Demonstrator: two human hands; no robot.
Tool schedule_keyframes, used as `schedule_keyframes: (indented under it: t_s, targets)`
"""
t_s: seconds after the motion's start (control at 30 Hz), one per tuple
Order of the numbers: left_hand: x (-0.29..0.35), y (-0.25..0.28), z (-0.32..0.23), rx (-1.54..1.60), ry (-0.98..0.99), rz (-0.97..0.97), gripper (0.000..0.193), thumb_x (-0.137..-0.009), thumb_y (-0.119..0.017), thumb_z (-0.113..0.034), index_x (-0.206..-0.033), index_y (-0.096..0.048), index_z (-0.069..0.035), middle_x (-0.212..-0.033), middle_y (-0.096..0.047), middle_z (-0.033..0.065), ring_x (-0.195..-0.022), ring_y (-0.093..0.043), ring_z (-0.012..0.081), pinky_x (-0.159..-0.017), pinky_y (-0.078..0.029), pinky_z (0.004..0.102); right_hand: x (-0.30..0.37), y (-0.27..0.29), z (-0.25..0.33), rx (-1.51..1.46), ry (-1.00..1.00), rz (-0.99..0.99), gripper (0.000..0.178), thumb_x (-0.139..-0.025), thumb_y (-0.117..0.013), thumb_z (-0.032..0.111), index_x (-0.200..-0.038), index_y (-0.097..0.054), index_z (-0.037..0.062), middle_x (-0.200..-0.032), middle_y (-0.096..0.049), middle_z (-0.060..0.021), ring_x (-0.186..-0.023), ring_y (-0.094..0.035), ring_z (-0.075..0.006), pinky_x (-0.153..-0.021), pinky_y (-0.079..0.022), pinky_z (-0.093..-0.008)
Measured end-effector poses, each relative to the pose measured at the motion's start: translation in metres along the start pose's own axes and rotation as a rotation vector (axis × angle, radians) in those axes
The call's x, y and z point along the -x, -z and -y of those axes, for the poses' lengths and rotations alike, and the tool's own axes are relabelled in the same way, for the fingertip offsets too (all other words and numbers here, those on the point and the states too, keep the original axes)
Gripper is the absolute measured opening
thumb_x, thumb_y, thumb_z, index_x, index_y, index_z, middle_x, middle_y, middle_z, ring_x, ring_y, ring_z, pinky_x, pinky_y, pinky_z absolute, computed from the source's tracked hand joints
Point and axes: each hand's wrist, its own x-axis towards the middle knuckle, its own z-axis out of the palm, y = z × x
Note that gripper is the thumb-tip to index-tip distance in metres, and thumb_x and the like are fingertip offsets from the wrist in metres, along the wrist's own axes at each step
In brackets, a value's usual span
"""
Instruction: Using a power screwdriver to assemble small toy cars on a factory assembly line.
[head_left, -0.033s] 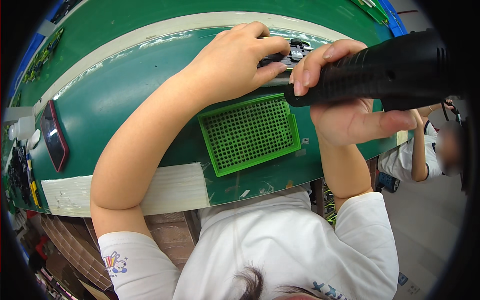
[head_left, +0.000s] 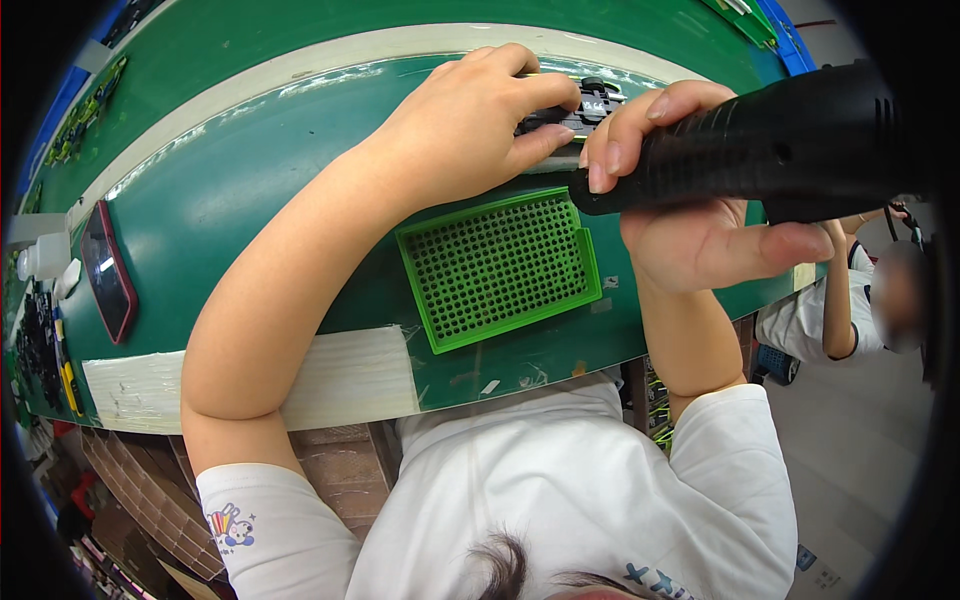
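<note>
My left hand point(head_left: 470, 120) is closed on a small toy car point(head_left: 598, 104) lying wheels-up on the green table, its dark underside showing between my two hands. Thumb and forefinger pinch the car's left end. In my right hand point(head_left: 690, 240) is a black electric screwdriver point(head_left: 770, 150), fingers wrapped over its body and thumb stretched along the lower side. The tool covers much of the view at right; its tip, close to the car, is hidden behind my fingers. Nearer me, below both hands, sits a bright green tray point(head_left: 590, 265) with rows of small dark holes.
A red-edged phone point(head_left: 108, 272) lies at the left, beside a white bottle point(head_left: 45, 257) and a yellow cutter point(head_left: 70, 388). A white padded sheet point(head_left: 360, 375) covers the table's near edge. Another person point(head_left: 815, 310) works at the far right.
</note>
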Motion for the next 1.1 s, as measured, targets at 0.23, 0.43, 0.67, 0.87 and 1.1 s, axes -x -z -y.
schedule_keyframes:
  t_s: [0.23, 0.43, 0.67, 0.87, 1.1]
  targets:
    - [-0.002, 0.0, 0.002, 0.02, -0.014, -0.018, 0.027, -0.086, -0.069, -0.021, -0.112, -0.065, -0.012, -0.112, -0.059, 0.0116, -0.103, -0.059, 0.0334, -0.087, -0.05, 0.0403, -0.004, 0.005, 0.001, 0.051, 0.026, 0.015, 0.112, -0.062, -0.029, 0.102, -0.106, -0.051, 0.0004, -0.075, -0.057, -0.0137, -0.06, -0.054, -0.0211, -0.058, -0.049, -0.0335]
    - [-0.002, 0.0, -0.001, 0.017, -0.004, -0.021, 0.026, -0.087, -0.069, -0.022, -0.11, -0.065, -0.012, -0.112, -0.059, 0.0136, -0.103, -0.059, 0.0348, -0.086, -0.05, 0.041, -0.017, 0.019, 0.023, -0.011, 0.007, 0.19, 0.11, -0.063, -0.036, 0.1, -0.112, -0.052, 0.0033, -0.084, -0.057, -0.0108, -0.068, -0.055, -0.0202, -0.068, -0.045, -0.036]
    - [-0.005, 0.002, -0.008, 0.018, -0.025, -0.029, 0.026, -0.085, -0.072, -0.018, -0.108, -0.065, -0.01, -0.119, -0.057, 0.0153, -0.106, -0.059, 0.0362, -0.089, -0.049, 0.0415, -0.067, 0.064, 0.065, 0.166, 0.113, 0.363, 0.114, -0.058, -0.042, 0.101, -0.12, -0.055, 0.0072, -0.091, -0.055, -0.0068, -0.077, -0.054, -0.0188, -0.075, -0.041, -0.0361]
    - [-0.004, 0.006, -0.011, -0.029, 0.005, 0.01, 0.029, -0.081, -0.074, -0.015, -0.109, -0.066, -0.009, -0.119, -0.058, 0.0153, -0.107, -0.058, 0.0359, -0.091, -0.049, 0.0426, -0.072, 0.058, 0.034, 0.1, 0.158, 0.276, 0.114, -0.06, -0.035, 0.102, -0.116, -0.054, 0.0053, -0.088, -0.056, -0.009, -0.073, -0.054, -0.0197, -0.071, -0.043, -0.0357]
    - [-0.009, 0.008, -0.013, -0.027, 0.032, 0.029, 0.031, -0.078, -0.076, -0.011, -0.107, -0.067, -0.009, -0.122, -0.058, 0.0157, -0.108, -0.059, 0.0354, -0.091, -0.05, 0.0415, -0.073, 0.075, 0.04, 0.205, 0.067, 0.344, 0.115, -0.06, -0.033, 0.103, -0.117, -0.049, 0.004, -0.087, -0.057, -0.0095, -0.07, -0.055, -0.0182, -0.066, -0.045, -0.0335]
